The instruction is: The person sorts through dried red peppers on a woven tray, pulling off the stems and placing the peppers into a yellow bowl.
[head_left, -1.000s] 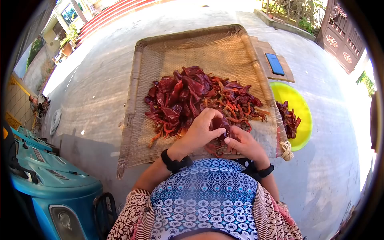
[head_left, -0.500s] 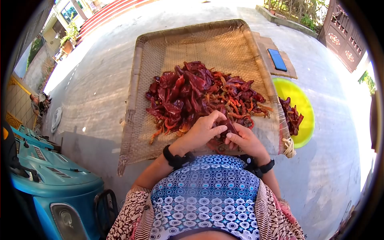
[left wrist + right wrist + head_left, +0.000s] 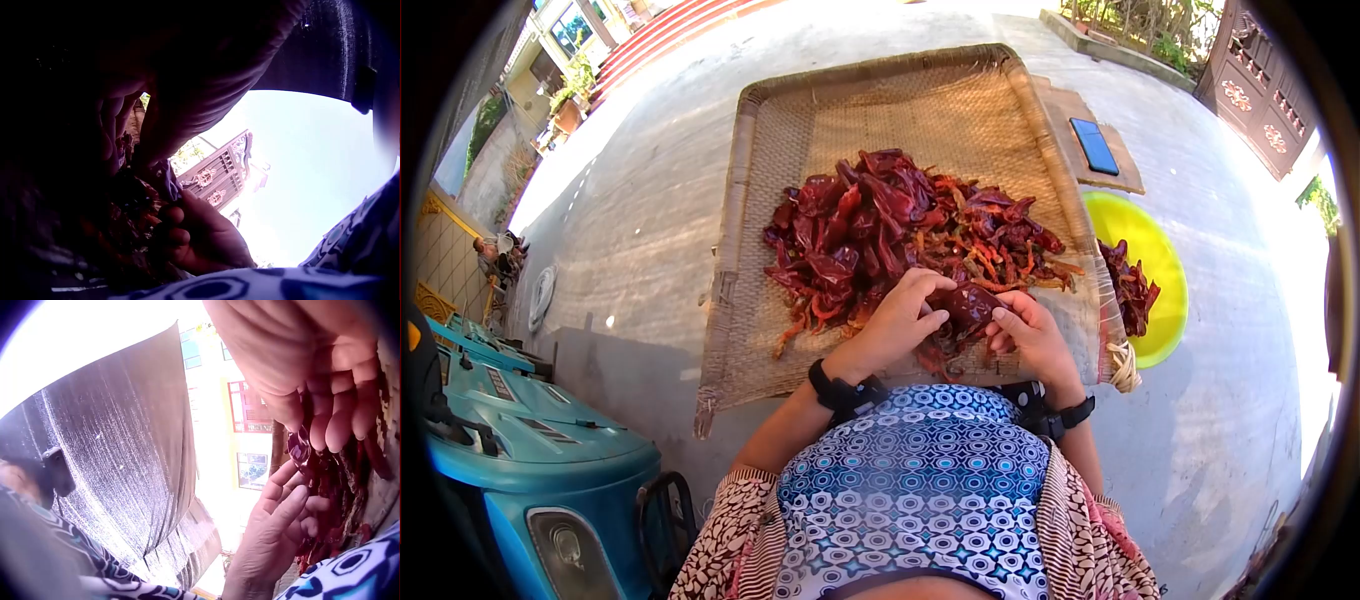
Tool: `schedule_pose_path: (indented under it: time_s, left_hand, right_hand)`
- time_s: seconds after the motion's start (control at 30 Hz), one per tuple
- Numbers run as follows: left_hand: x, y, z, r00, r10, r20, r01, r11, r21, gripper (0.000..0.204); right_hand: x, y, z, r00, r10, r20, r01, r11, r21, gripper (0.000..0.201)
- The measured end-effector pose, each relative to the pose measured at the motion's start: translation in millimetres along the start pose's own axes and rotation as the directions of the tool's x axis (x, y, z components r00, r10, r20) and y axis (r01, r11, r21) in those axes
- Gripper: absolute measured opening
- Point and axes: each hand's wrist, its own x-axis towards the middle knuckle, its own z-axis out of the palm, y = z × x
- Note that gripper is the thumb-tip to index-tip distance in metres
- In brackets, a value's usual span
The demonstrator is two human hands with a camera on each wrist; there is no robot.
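Note:
A wrinkled, glossy dark red chili pepper [image 3: 970, 303] is held between the two hands, just above the near part of a woven tray [image 3: 870, 100]. My left hand [image 3: 897, 318] grips its left end, thumb below and fingers over the top. At the other end my right hand [image 3: 1037, 338] pinches it between thumb and curled fingers. In the right wrist view the pepper [image 3: 299, 447] shows shiny between the right fingertips and the left hand [image 3: 265, 522]. Beyond the hands lies a heap of dark red chili peppers [image 3: 850, 215], with thinner orange-red ones [image 3: 1000, 245] on its right side.
A yellow-green basin [image 3: 1165, 290] with more dried peppers stands right of the tray. Behind it a blue phone [image 3: 1094, 146] lies on cardboard [image 3: 1055, 110]. A teal vehicle [image 3: 550, 450] is close by on the left. A person [image 3: 490, 255] sits far left.
The hands have drawn slightly apart, the right one shifting right, and more of the pepper between them shows. The heap and basin look unchanged.

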Motion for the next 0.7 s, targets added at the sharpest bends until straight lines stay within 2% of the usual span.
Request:
schedule_pose_path:
  time_s: [0.1,0.2,0.3,0.47,0.7]
  left_hand:
    - [-0.4,-2.1,-0.4,0.999,-0.053,0.004,0.053,0.998,0.034,0.037]
    - [-1.1,-7.4,-0.1,1.0,-0.019,-0.004,0.019,1.0,0.01,0.036]
    - [-1.1,-2.9,-1.4,0.997,-0.073,0.015,0.072,0.997,0.024,0.036]
    - [-1.8,-8.8,-0.4,0.998,-0.059,0.03,0.058,0.998,0.009,0.03]
    - [-3.2,-11.9,0.7,0.999,-0.045,0.019,0.045,0.999,0.003,0.029]
  right_hand:
    - [0.8,0.9,-3.8,0.999,-0.009,-0.036,0.01,1.0,0.026,0.026]
    - [0.0,-0.5,-4.1,0.998,-0.007,-0.066,0.012,0.998,0.062,0.025]
    - [-1.6,-6.2,-2.9,0.994,-0.005,-0.108,0.015,0.995,0.095,0.022]
    - [1.4,-1.5,-10.3,0.979,-0.006,-0.202,0.035,0.989,0.141,0.024]
    - [4.2,0.8,-16.7,0.978,-0.042,-0.202,0.092,0.965,0.246,0.022]
